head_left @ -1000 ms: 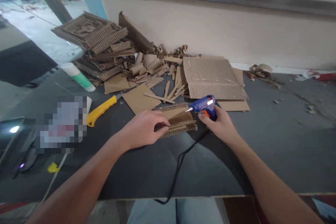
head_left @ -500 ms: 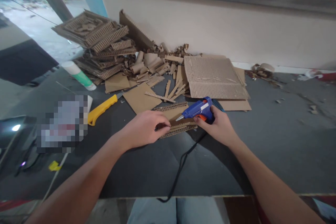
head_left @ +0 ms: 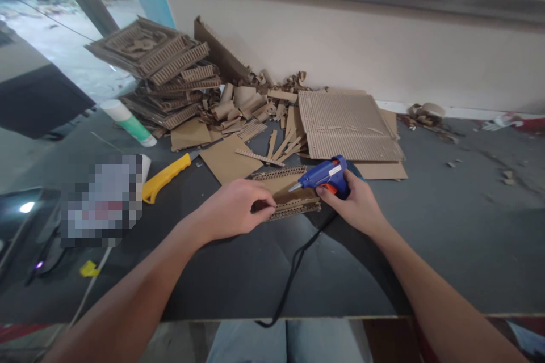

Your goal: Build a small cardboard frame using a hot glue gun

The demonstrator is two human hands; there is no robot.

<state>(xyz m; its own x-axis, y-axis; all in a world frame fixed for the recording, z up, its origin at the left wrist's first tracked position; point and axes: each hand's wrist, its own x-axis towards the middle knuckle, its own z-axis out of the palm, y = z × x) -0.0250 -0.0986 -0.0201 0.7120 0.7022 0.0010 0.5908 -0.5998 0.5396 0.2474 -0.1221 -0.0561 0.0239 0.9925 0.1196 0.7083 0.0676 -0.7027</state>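
Observation:
A blue glue gun point(head_left: 326, 174) with an orange trigger is gripped by my right hand point(head_left: 358, 204), its metal nozzle pointing left and down over a small cardboard piece point(head_left: 283, 186). That piece lies on the dark table and has layered corrugated strips along its far and near edges. My left hand point(head_left: 238, 207) pinches the near corrugated strip point(head_left: 296, 207) at its left part, thumb and fingertips closed on it. The fingers cover the left end of the piece. From the glue gun a black cord point(head_left: 293, 266) runs down over the table's front edge.
A yellow utility knife point(head_left: 167, 177) lies left of my left hand, near a white-green tube point(head_left: 130, 123). Stacked cardboard panels point(head_left: 149, 57), scraps point(head_left: 242, 105) and a corrugated sheet point(head_left: 349, 127) fill the back. A blurred-out object point(head_left: 102, 201) sits at left.
The glue gun's nozzle has shifted slightly right and up, away from the near strip. My left hand stays almost in place on the cardboard.

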